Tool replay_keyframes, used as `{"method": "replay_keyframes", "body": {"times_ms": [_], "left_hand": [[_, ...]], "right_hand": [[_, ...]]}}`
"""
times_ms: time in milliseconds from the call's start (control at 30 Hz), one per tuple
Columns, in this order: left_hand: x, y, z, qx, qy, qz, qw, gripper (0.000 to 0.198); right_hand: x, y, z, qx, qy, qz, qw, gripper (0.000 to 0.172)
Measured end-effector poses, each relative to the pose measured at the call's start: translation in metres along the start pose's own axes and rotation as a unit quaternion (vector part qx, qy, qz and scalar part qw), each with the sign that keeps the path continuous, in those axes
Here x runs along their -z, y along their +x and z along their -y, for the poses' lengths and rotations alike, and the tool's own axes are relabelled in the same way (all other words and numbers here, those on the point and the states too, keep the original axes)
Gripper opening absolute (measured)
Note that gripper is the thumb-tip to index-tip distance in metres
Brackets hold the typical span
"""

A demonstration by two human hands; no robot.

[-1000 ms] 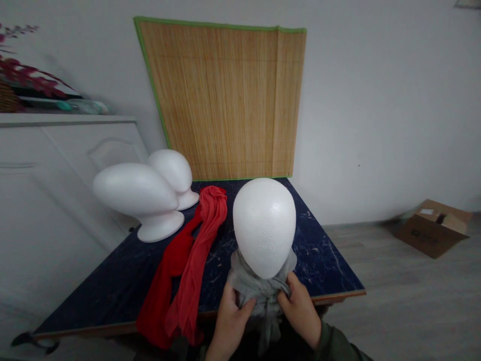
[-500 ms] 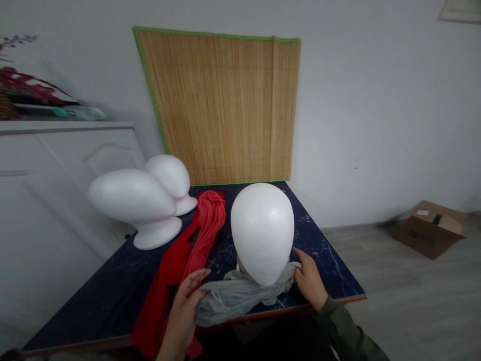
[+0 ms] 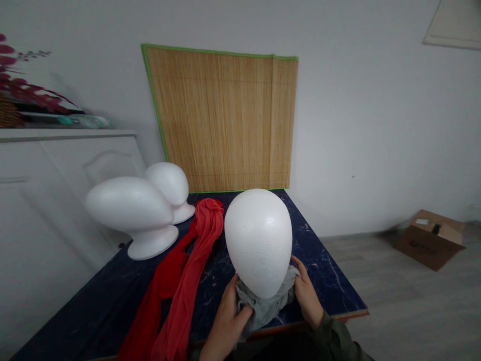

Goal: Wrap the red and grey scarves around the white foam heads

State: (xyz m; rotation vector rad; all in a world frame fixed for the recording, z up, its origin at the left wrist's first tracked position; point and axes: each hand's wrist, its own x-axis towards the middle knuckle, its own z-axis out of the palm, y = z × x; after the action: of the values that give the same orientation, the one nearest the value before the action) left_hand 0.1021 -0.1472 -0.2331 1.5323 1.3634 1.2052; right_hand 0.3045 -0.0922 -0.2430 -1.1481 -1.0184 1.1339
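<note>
A white foam mannequin head [image 3: 259,240] stands upright near the front edge of the table. Grey scarf-like cloth [image 3: 268,307] is bunched around its neck, below the chin. My left hand [image 3: 230,316] grips the cloth at the neck's left side, its fingertips partly hidden behind the head. On the right side, my right hand [image 3: 306,291] pinches the other part of the cloth between thumb and fingers. Left of the head lies a long red scarf [image 3: 184,296], stretched from the table's middle over its front edge.
Two more white foam heads, one nearer [image 3: 130,205] and one farther [image 3: 169,183], stand at the table's left. A bamboo mat [image 3: 225,120] hangs on the wall behind. A white cabinet [image 3: 75,155] is at left; a cardboard box [image 3: 430,243] lies on the floor at right.
My left hand has moved right, from the cloth's stretched-out left end to the head's neck. The grey cloth is now gathered closer around the neck. The view has tilted slightly upward.
</note>
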Motion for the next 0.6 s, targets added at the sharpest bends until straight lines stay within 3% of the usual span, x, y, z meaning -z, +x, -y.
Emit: {"method": "replay_keyframes", "body": {"times_ms": [100, 200, 267, 367, 467, 600], "left_hand": [[-0.005, 0.010, -0.008, -0.008, -0.008, 0.046, 0.999, 0.062], [-0.008, 0.032, -0.021, -0.058, 0.006, 0.081, 0.995, 0.066], [-0.009, 0.055, -0.025, -0.084, 0.005, 0.095, 0.992, 0.063], [-0.014, 0.091, -0.017, -0.077, -0.011, 0.077, 0.994, 0.052], [-0.022, 0.114, 0.001, -0.050, 0.070, 0.016, 0.996, 0.045], [-0.028, 0.112, 0.014, -0.119, 0.197, 0.068, 0.971, 0.033]], "right_hand": [[-0.002, 0.010, 0.003, -0.079, 0.158, 0.000, 0.984, 0.044], [-0.001, 0.030, 0.004, -0.182, 0.240, 0.090, 0.949, 0.036], [0.002, 0.050, 0.004, -0.208, 0.258, 0.119, 0.936, 0.032], [0.003, 0.088, 0.005, -0.149, 0.231, 0.087, 0.957, 0.026], [0.003, 0.135, 0.007, -0.068, 0.160, 0.021, 0.985, 0.021], [0.001, 0.193, 0.014, -0.002, 0.089, -0.038, 0.995, 0.022]]}}
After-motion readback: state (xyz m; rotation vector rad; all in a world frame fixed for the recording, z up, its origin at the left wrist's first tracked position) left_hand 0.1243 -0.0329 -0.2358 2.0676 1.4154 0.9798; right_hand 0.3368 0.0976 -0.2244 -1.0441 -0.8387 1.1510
